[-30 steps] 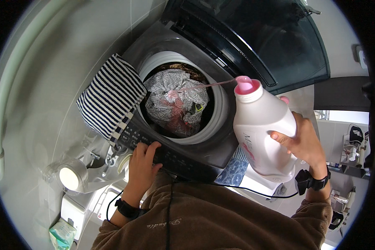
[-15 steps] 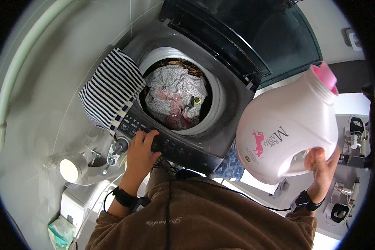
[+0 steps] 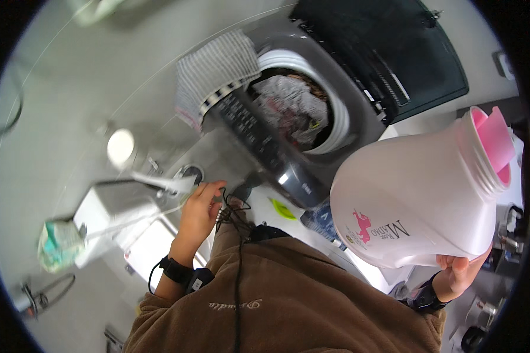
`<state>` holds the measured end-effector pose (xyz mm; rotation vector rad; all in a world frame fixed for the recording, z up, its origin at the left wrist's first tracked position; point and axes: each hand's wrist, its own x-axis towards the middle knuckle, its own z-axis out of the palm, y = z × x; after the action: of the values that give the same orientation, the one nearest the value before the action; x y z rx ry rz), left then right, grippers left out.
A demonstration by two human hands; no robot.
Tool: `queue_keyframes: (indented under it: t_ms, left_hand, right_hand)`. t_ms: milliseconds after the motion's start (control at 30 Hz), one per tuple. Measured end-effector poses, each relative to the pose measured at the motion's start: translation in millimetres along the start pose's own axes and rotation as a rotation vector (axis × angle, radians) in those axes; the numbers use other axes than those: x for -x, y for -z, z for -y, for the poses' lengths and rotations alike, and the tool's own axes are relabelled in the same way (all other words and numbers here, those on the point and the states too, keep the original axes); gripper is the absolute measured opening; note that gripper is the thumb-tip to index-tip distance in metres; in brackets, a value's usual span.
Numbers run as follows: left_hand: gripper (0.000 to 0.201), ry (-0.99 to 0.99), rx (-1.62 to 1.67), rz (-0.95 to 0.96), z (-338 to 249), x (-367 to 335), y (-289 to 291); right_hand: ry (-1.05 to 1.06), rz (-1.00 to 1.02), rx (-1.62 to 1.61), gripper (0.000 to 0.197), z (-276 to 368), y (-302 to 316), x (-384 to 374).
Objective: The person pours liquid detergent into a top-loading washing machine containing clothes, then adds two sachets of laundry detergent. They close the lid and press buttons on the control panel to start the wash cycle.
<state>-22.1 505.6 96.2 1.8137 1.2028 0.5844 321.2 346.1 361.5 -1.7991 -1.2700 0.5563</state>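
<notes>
My right hand [image 3: 458, 273] is closed around the handle of a large pale-pink detergent jug [image 3: 415, 194], at the right. The jug is tilted, its uncapped mouth with a pink spout [image 3: 496, 138] pointing up to the right. My left hand [image 3: 198, 219] is empty, its fingers loosely bent and thumb apart, near a bundle of black cable [image 3: 232, 213]. Beyond it stands a dark top-loading washing machine [image 3: 359, 120] with its lid [image 3: 388, 53] raised. Inside the drum lies a heap of grey patterned and reddish laundry [image 3: 291, 106].
A striped cloth cover [image 3: 215, 67] drapes over the machine's left corner, beside the control panel [image 3: 247, 126]. At the left are a white box-shaped fixture [image 3: 103, 215], a shower head [image 3: 122, 147] and a green-and-white soft pack [image 3: 60, 246]. A yellow-green object [image 3: 282, 209] lies below the machine's front.
The view has swung, so the machine appears further up and right. My left hand has come off the control panel. The jug, still in my right hand, is tipped further to the right.
</notes>
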Motion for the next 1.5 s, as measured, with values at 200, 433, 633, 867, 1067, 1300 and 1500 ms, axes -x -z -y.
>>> queue_keyframes:
  t_ms: [200,433,633,867,1067,1300,1500]
  left_hand:
    - [0.057,0.321,0.107,-0.157,8,151,-26]
    - [0.06,0.643,0.12,-0.297,37,279,-49]
    - [0.055,0.766,0.13,-0.216,72,335,-52]
    - [0.054,0.857,0.058,-0.131,125,380,-37]
    - [0.052,0.939,0.018,-0.075,145,396,-45]
    - [0.044,1.089,0.059,-0.016,158,405,-80]
    - [0.042,1.152,0.134,-0.114,151,391,-108]
  right_hand:
    - [0.016,0.22,-0.042,0.082,-10,-38,14]
    - [-0.093,0.659,-0.086,0.061,-33,-158,28]
    - [-0.204,0.796,-0.061,0.04,-148,-271,52]
    - [-0.489,0.696,0.264,0.05,-337,-405,88]
    - [-0.616,0.894,0.581,0.053,-448,-499,74]
    - [-0.257,1.219,0.53,0.035,-570,-582,60]
    - [-0.485,1.112,0.384,0.026,-653,-654,52]
